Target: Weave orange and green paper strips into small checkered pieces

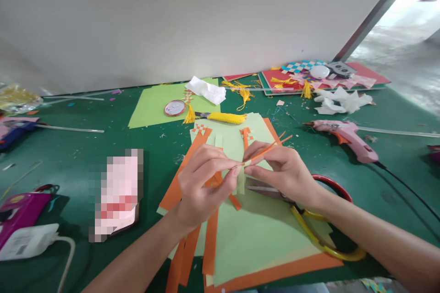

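My left hand (202, 178) and my right hand (280, 171) meet above a stack of light green paper (261, 233) and orange paper (275, 272). Both pinch thin orange paper strips (266, 150) together with a light green strip (241, 182) that hangs between the fingertips. More orange strips (209, 242) lie under my left wrist. Scissors with yellow and red handles (323, 219) rest on the paper under my right hand.
A pink glue gun (347, 136) with its cord lies at right. A yellow tassel piece (227, 118), round tape (174, 107), white tissue (206, 89) and woven paper crafts (309, 73) sit behind. A phone (118, 192), white charger (29, 240) and magenta case (20, 210) lie at left on the green table (68, 155).
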Motion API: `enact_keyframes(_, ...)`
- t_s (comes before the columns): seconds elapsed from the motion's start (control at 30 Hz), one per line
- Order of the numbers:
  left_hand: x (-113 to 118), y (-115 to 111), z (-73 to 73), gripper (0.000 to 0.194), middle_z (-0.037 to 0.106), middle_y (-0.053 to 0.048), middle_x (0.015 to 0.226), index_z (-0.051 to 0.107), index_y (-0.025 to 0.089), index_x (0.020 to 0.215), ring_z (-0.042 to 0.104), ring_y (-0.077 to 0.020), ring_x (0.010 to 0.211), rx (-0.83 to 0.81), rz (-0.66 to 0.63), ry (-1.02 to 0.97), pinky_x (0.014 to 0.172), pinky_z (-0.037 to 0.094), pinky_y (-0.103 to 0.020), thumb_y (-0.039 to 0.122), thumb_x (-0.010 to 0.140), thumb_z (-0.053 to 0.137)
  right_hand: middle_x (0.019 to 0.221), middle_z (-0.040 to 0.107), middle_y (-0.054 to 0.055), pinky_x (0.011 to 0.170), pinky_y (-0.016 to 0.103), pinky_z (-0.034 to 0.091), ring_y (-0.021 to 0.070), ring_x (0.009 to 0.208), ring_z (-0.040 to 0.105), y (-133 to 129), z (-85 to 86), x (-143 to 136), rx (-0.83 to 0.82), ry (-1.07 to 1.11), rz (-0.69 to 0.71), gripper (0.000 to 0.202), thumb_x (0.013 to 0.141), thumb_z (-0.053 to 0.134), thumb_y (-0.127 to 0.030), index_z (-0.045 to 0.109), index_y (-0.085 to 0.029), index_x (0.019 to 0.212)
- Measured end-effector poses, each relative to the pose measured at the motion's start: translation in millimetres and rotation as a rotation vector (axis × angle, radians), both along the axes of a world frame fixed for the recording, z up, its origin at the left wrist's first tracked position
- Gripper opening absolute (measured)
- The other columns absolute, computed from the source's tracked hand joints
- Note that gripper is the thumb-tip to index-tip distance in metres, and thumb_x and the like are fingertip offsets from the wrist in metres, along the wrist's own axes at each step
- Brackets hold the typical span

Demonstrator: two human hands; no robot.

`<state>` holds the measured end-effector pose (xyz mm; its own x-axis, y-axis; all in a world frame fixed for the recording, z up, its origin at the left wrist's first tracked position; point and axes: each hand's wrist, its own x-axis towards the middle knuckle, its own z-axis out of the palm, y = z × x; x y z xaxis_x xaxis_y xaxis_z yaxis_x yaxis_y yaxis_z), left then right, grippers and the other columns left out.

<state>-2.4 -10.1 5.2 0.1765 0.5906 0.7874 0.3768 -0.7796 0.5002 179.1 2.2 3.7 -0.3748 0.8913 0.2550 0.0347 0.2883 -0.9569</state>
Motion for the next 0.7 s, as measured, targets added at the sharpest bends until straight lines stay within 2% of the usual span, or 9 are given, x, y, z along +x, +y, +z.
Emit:
enact_keyframes(0.3,0,1,-0.6,0.024,0.066,-0.001,0.075,0.063,0.019,0.087,0.060,-0.0142,0.071,0.027,-0.019,-0.005,0.065,0.053,-0.032,-0.001,0.074,0.064,0.080,0.067,0.004,0.073,0.034,0.048,0.0182,0.078,0.062,-2,2.2,1,-0.010,-0.035,0.010,0.009,0.082,0.067,-0.026,0.071,-0.019,0.076)
enact_keyframes(0.43,0,1,-0.5,0.023,0.065,-0.001,0.075,0.063,0.018,0.085,0.060,-0.0146,0.071,0.026,-0.011,-0.006,0.065,0.053,-0.032,-0.001,0.074,0.064,0.087,0.068,0.005,0.079,0.035,0.048,0.0195,0.086,0.062,-2,3.8,3,-0.060,-0.059,0.039,0.011,0.084,0.064,-0.028,0.072,-0.021,0.087)
enact_keyframes(0.57,-1,0,-0.8,0.023,0.065,-0.001,0.075,0.063,0.018,0.087,0.060,-0.0144,0.072,0.024,-0.015,0.002,0.066,0.053,-0.032,-0.001,0.074,0.065,0.101,0.067,0.003,0.091,0.035,0.045,0.0187,0.099,0.060,1,-0.7,1,-0.150,0.130,0.162,0.024,0.080,0.070,-0.025,0.071,-0.027,0.103)
enact_keyframes(0.7,0,-1,-1.0,0.023,0.064,-0.001,0.075,0.063,0.017,0.086,0.059,-0.0138,0.073,0.033,-0.022,0.029,0.067,0.053,-0.031,-0.002,0.072,0.067,0.095,0.066,0.001,0.090,0.033,0.044,0.0162,0.098,0.059,3,-8.1,-2,-0.207,0.303,0.160,0.021,0.076,0.074,-0.017,0.073,-0.028,0.094)
